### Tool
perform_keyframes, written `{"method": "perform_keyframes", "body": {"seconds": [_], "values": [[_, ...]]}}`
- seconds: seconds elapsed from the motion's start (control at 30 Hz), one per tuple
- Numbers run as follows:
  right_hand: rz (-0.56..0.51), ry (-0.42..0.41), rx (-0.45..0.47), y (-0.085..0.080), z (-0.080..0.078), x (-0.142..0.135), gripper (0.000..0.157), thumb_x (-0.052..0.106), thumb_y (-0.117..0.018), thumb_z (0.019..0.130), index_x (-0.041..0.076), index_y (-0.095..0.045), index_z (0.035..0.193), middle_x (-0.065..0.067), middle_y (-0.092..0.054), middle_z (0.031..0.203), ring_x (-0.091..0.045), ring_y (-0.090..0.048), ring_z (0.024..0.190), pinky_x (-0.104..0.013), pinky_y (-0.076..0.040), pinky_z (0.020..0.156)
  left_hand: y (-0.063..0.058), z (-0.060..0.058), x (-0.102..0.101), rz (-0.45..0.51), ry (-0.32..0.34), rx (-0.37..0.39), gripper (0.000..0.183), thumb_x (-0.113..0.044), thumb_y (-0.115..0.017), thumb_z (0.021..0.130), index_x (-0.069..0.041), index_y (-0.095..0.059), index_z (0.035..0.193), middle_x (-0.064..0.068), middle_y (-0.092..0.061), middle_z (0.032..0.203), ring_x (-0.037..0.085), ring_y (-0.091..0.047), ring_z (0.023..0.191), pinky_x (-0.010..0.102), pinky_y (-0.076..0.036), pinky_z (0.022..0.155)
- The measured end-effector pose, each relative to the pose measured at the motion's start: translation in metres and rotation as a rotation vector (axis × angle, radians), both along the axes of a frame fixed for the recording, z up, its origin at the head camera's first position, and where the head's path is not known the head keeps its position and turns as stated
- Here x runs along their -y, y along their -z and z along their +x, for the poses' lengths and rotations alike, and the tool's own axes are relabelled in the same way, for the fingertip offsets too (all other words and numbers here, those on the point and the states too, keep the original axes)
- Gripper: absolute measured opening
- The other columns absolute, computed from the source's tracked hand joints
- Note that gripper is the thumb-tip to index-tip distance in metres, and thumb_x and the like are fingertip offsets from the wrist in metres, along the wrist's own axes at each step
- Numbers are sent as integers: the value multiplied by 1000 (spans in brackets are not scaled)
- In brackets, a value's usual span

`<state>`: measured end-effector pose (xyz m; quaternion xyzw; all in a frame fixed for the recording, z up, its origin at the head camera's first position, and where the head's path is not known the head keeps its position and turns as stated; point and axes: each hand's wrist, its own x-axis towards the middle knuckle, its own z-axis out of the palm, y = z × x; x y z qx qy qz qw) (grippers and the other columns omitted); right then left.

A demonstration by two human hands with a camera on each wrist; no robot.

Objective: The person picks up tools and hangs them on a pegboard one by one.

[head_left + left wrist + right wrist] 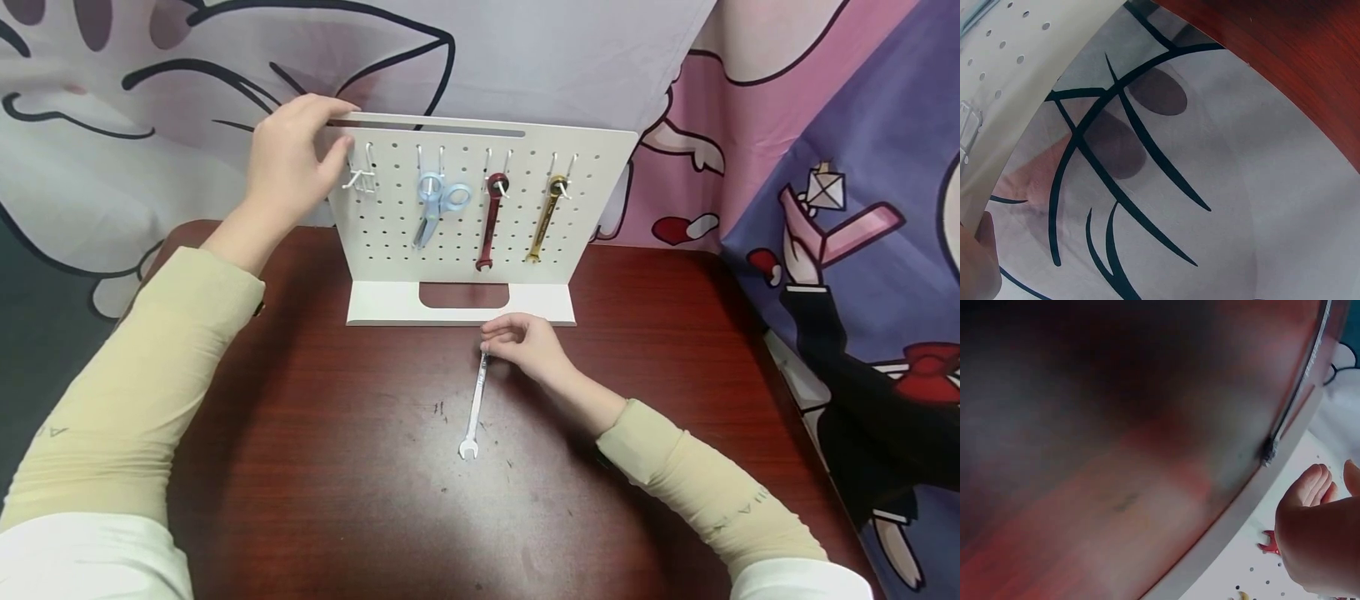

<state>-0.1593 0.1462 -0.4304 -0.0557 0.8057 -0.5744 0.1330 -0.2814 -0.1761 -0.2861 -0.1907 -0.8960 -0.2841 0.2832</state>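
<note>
My left hand (296,154) grips the upper left corner of a white pegboard (390,225), thumb on its front face and fingers over the top edge. In the left wrist view, part of that hand (979,262) shows at the board's edge. A silver wrench (476,404) lies on the table, its open jaw toward me. My right hand (528,343) is at the wrench's far end, fingers loosely bent. The right wrist view shows a gap between thumb and fingers (1313,487), with the wrench's end (1270,452) outside them.
On the pegboard's hooks hang light blue scissors (435,204), a red wrench (491,221) and a gold wrench (547,218). The leftmost hook (362,177) holds nothing. Beneath is a dark red wooden table (337,467); a cartoon-print cloth (540,58) hangs behind.
</note>
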Motion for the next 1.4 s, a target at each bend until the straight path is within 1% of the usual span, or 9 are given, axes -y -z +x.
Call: {"method": "perform_keyframes", "body": {"seconds": [0.2,0.37,0.57,0.77,0.87,0.97,1.1,1.23,1.4], "values": [[70,-79,-38,7,11,-6,28,-8,-79,86,-13,-72,113,-28,-78,110,-15,-78,88,-16,-61,79,0,0,-2,-1,0,5,32,-9,-65,101,-6,-71,132,17,-74,132,38,-67,128,58,-50,107],[99,-100,-38,10,20,-8,28,-8,-81,84,-13,-72,111,-29,-78,107,-21,-78,89,-16,-61,77,0,1,-3,-1,1,0,31,-8,-65,101,-5,-71,132,17,-74,131,38,-67,127,58,-51,107],[135,-51,-4,12,28,-10,31,-5,-84,83,-12,-73,111,-27,-79,107,-27,-80,90,-16,-61,77,-1,-1,-4,-2,13,-8,31,-8,-65,101,-5,-71,132,17,-74,131,39,-67,127,58,-51,107],[132,22,29,17,31,-9,35,-4,-85,82,-12,-73,114,-27,-79,107,-17,-78,86,-15,-60,75,0,-2,-4,-2,12,-10,32,-8,-65,101,-5,-71,132,17,-74,131,39,-67,127,58,-51,106],[133,46,24,20,31,-7,36,-4,-85,82,-13,-73,114,-27,-79,106,-18,-78,85,-18,-62,76,0,-2,-4,0,13,-7,32,-8,-65,101,-6,-71,132,17,-74,131,39,-67,127,58,-51,106],[158,52,-11,23,32,-5,36,-4,-85,81,-13,-73,113,-27,-79,104,-23,-79,87,-22,-64,77,0,-2,-4,2,11,-6,32,-8,-65,101,-6,-72,132,16,-74,131,38,-67,127,58,-51,106],[219,60,-83,25,33,1,37,-2,-88,79,-10,-74,112,-23,-79,103,-28,-78,89,-26,-65,79,1,-2,-3,7,8,-15,32,-9,-65,101,-6,-72,132,16,-75,131,38,-68,127,58,-51,106],[287,72,-156,26,35,8,41,4,-93,75,-5,-74,110,-17,-79,100,-25,-75,87,-25,-63,78,2,-2,-1,9,1,-21,32,-9,-65,101,-7,-72,132,16,-75,131,38,-68,127,58,-51,106],[372,86,-219,29,38,15,46,12,-98,71,0,-73,108,-9,-77,98,-17,-69,84,-21,-56,78,2,-1,0,5,-4,-17,32,-9,-65,101,-7,-72,132,16,-74,132,39,-67,127,59,-51,105]]}}
